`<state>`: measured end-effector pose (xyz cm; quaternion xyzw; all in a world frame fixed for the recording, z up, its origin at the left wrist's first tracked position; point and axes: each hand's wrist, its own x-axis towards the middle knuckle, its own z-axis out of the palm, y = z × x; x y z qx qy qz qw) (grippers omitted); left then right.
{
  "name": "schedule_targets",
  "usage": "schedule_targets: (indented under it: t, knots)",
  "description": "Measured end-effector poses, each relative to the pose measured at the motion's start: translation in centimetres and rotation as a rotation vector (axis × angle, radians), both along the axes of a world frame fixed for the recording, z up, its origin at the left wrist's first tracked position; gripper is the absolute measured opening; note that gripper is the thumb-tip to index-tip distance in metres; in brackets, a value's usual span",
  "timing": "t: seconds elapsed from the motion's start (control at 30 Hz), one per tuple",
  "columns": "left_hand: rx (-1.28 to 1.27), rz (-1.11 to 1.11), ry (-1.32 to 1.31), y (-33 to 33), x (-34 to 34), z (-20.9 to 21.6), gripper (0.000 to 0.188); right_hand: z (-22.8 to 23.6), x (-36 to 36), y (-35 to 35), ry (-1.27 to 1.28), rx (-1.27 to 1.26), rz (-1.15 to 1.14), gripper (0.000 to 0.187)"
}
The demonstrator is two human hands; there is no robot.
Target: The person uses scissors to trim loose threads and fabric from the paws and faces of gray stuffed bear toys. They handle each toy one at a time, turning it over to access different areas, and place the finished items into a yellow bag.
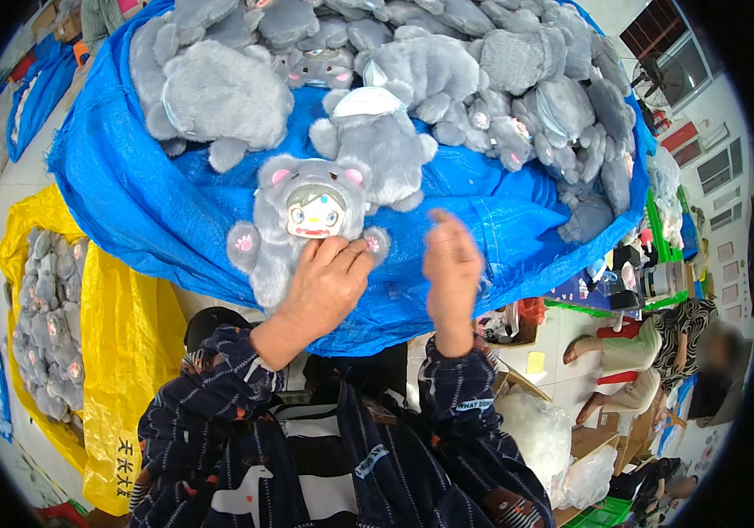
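A grey plush toy [272, 232] with bear ears, pink paw pads and a doll face lies face up on the blue woven sheet [518, 255] in front of me. My left hand [328, 280] is closed on it just below the chin, fingers pinched together over the chest. To the right of the toy, my right hand [452, 268] is raised above the sheet and apart from the toy. Motion smears its fingers, so I cannot make out whether anything is in them. Right behind the toy lies another grey plush [378, 145] with a pale cloth piece at its top.
Many more grey plush toys [227, 95] are heaped on the sheet's far side. At the left stands a yellow sack [130, 352] holding several small grey plushes [47, 326]. Cardboard and clear plastic bags [535, 431] sit at the lower right, near a seated person [636, 348].
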<state>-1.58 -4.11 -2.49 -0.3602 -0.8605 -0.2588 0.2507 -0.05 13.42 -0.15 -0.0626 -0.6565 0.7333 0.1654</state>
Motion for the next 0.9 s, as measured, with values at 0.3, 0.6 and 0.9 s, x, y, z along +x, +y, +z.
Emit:
schedule_targets:
  t: [0.3, 0.6, 0.9]
  knots:
    - [0.071, -0.028, -0.006, -0.1, 0.0, 0.1, 0.026, -1.3, -1.0, -1.5, 0.113, 0.765, -0.021, 0.032]
    - [0.134, -0.013, 0.008, -0.4, 0.1, -0.1, 0.028, 0.4, -0.3, -0.7, -0.101, -0.382, 0.015, 0.014]
    - [0.104, -0.012, 0.027, -0.3, 0.2, -0.4, 0.029, -1.1, -0.1, -1.2, 0.049, 0.669, -0.053, 0.023]
